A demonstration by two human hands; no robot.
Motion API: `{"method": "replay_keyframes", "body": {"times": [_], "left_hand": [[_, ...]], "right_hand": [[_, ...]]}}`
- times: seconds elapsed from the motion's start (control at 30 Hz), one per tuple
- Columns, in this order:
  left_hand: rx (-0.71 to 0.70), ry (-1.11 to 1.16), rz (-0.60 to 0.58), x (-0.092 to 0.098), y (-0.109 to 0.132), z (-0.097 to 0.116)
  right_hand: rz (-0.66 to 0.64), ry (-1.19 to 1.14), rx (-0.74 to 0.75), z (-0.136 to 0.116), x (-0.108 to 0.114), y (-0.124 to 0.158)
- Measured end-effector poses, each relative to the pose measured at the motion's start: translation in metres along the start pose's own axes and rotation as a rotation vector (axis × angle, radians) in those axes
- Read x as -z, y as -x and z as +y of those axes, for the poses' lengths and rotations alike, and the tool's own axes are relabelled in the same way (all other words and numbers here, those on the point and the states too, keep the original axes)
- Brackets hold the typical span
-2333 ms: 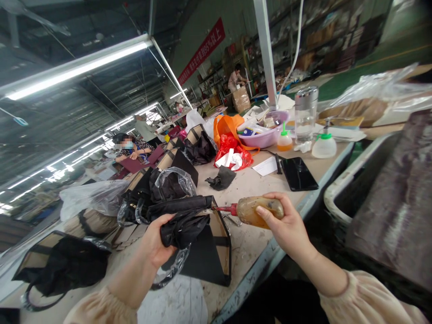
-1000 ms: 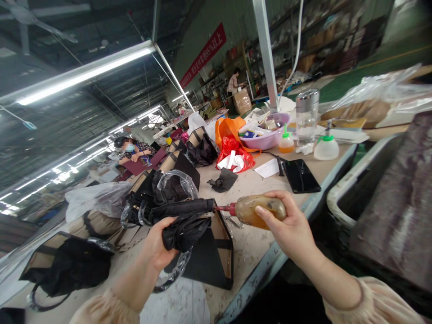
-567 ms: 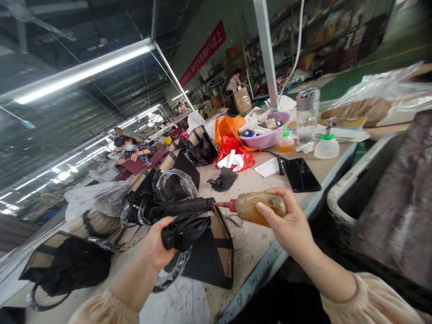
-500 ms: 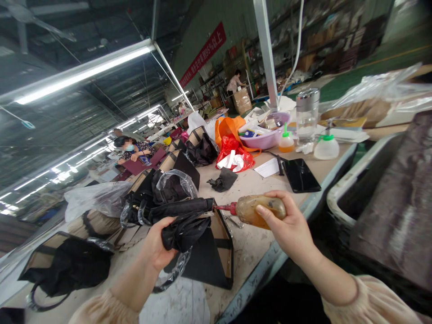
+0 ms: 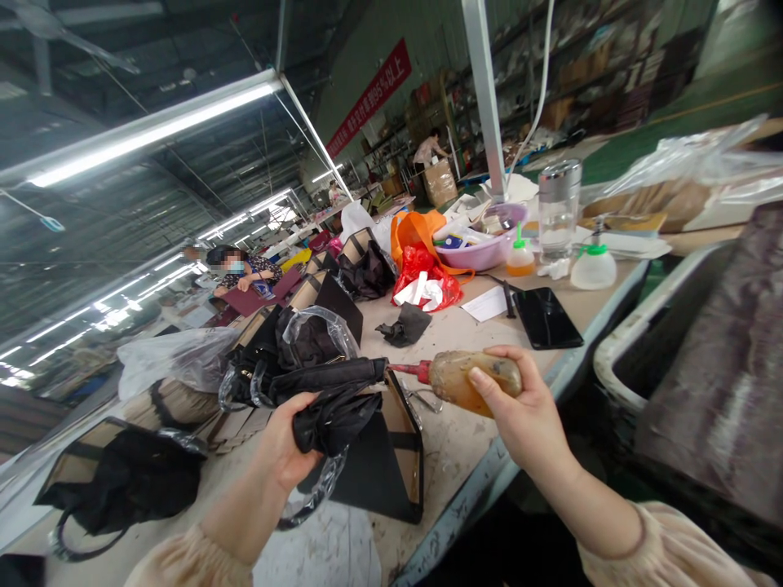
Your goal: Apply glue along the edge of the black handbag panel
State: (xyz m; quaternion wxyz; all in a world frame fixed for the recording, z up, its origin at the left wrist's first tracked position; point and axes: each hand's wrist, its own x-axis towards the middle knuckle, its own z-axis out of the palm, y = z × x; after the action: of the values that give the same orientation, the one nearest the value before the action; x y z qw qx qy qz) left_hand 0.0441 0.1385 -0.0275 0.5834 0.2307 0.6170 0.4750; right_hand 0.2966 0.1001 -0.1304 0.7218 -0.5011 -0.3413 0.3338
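My left hand (image 5: 290, 448) is closed on the bunched cloth of a black bag (image 5: 336, 420), whose stiff panel and tan inside rest on the table. A plastic-wrapped handle hangs below that hand. In my right hand (image 5: 529, 408) is a squeeze bottle (image 5: 468, 381) of amber liquid, lying nearly level, its red nozzle pointing left. The nozzle's tip is at the right end of the bag's black edge; whether it touches, I cannot tell. Behind the bottle a metal tool (image 5: 423, 398), perhaps scissors, lies partly hidden.
Other black bags (image 5: 122, 481) stand to the left and behind. A phone-like black tablet (image 5: 546, 318), a small green-capped bottle (image 5: 519, 257), a clear jar (image 5: 559, 212) and a purple basin (image 5: 477, 253) sit at the back right. A bin (image 5: 624, 359) adjoins the table's right edge. A co-worker (image 5: 245, 273) sits beyond.
My right hand and the squeeze bottle have shifted very slightly to the right. My left hand and the black bag look the same.
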Motion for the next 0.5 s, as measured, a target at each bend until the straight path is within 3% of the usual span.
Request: {"method": "replay_keyframes", "body": {"times": [0.33,0.5], "left_hand": [[-0.007,0.018,0.003,-0.001,0.000,0.000],[0.018,0.038,-0.012,0.001,0.000,0.000]], "right_hand": [[-0.082,-0.122,-0.120,0.005,0.015,0.001],[-0.075,-0.383,-0.337,0.007,0.030,0.007]]}}
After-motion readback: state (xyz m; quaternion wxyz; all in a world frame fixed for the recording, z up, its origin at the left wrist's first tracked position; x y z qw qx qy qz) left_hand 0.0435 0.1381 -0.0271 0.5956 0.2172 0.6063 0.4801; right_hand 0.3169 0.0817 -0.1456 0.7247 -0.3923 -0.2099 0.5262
